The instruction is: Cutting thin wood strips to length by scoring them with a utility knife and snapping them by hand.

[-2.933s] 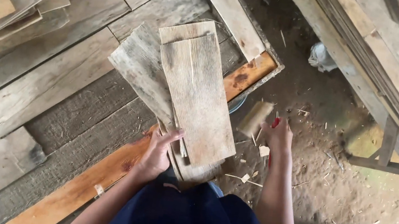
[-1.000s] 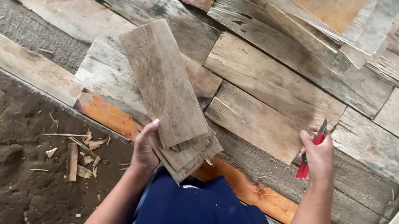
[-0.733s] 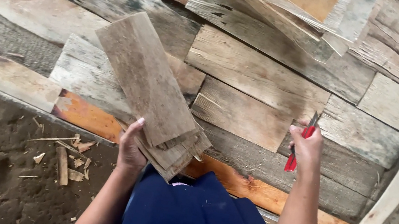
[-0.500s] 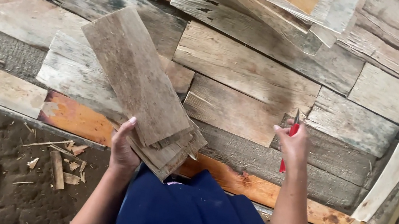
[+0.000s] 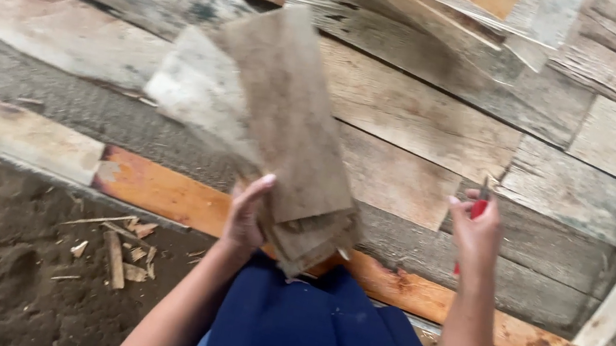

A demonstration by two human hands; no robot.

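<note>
Now higher — boards (image 5: 281, 136) in left hand (image 5: 246, 217)

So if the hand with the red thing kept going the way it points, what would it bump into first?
Probably the grey weathered planks just beyond the right hand and its red tool, though depth is hard to judge.

Soft, even daylight lit the scene, without glare or hard shadows. Motion blur smeared the stack of thin grey-brown wooden boards (image 5: 281, 136), especially its left edge; the weathered plank floor (image 5: 429, 126) stayed fairly sharp.
</note>
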